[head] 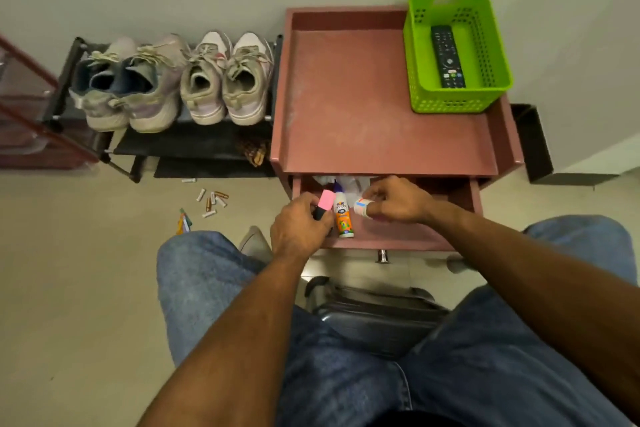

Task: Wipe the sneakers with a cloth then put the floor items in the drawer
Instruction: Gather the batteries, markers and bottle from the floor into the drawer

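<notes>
My seat: I am sitting over the open drawer (388, 232), knees either side, both arms reaching forward and down into it.
Left hand (299, 224): curled round a pink highlighter (325, 204) with a black body, holding it over the drawer's left part, not yet let go.
Right hand (394, 199): fingers pinching a small roll with a pink and blue label (363, 207); I cannot tell whether it rests on the drawer bottom or hangs just above it.
Already in the drawer: 1 glue bottle (343, 215) lies between my hands, cap pointing to the back; a crumpled white cloth or paper (346, 184) sits at the rear, partly hidden under the table top.
Drawer stage, my read: under way, with 1 item in and 2 more about to go in.
Left on the floor: a scatter of small batteries (212, 199) to my left near the rack, and a few coloured pens or markers (183, 220) just beside my left knee. These remain to be gathered.
Sneakers (173, 80): 4 of them, in 2 pairs, stand heels toward me on the top shelf of the black shoe rack (194, 142). They look worn; whether wiping is finished I cannot tell.
Table (381, 97): pink top carries a green basket (498, 80) with a remote (447, 57) inside.
</notes>
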